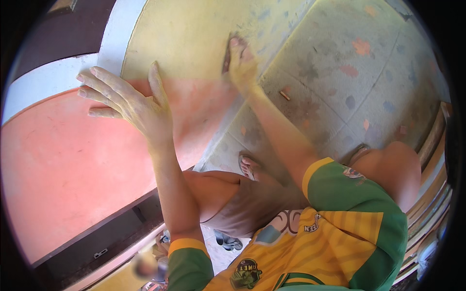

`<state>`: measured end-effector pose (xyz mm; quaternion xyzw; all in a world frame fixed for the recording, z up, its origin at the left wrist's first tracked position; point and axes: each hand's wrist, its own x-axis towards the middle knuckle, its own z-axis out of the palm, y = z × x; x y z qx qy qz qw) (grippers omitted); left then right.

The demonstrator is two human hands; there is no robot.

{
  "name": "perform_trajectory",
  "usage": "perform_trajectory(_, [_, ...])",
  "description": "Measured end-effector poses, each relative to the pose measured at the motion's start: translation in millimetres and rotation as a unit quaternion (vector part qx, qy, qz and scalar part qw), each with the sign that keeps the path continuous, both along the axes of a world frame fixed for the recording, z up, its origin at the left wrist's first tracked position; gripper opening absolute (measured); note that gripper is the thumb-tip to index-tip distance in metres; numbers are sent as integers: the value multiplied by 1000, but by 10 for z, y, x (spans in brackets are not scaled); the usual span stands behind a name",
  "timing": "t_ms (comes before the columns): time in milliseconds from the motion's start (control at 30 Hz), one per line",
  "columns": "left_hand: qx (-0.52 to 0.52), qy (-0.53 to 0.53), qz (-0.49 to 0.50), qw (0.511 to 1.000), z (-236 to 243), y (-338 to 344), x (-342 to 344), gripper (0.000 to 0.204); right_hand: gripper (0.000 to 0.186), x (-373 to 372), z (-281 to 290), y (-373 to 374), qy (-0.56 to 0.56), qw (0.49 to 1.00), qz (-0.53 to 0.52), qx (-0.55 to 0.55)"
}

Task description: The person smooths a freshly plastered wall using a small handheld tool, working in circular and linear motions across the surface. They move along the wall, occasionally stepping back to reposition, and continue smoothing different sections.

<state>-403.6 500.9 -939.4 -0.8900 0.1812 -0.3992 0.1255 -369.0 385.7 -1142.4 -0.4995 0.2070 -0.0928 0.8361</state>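
My left hand (141,104) is open with its fingers spread, pale dust on its skin. It is at the painted wall, over the border between the white band (111,43) and the salmon-pink area (73,160). I cannot tell whether its palm touches the surface. My right hand (245,68) is closed on a thin dark-brown piece (226,57), blurred by motion, that looks like sandpaper. It is against the yellow part of the wall (179,39), near the wall's lower edge. Yellowish dust coats this hand and wrist too.
The grey tiled floor (335,97) bears coloured leaf shapes and a short brown stick (285,95). My sandalled foot (248,166) stands near the wall's base. A slatted wooden bench (432,194) is at the right. Another person (150,266), blurred, is at lower left near a dark opening (107,247).
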Motion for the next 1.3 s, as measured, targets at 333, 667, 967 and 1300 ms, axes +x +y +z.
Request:
perform_trajectory(333, [-27, 20, -55, 998, 33, -16, -46, 97, 30, 168, -116, 236, -29, 971, -186, -150])
perform_trajectory(667, [-16, 43, -38, 998, 38, 44, -120, 100, 30, -267, -192, 786, -152, 927, -220, -264])
perform_trajectory(967, [-11, 55, -115, 992, 160, -12, -117, 97, 44, 179, -287, 193, 49, 960, -217, -172])
perform_trajectory(1300, [-8, 102, -85, 991, 79, -71, -161, 87, 42, 211, 139, -174, 186, 979, -65, 57])
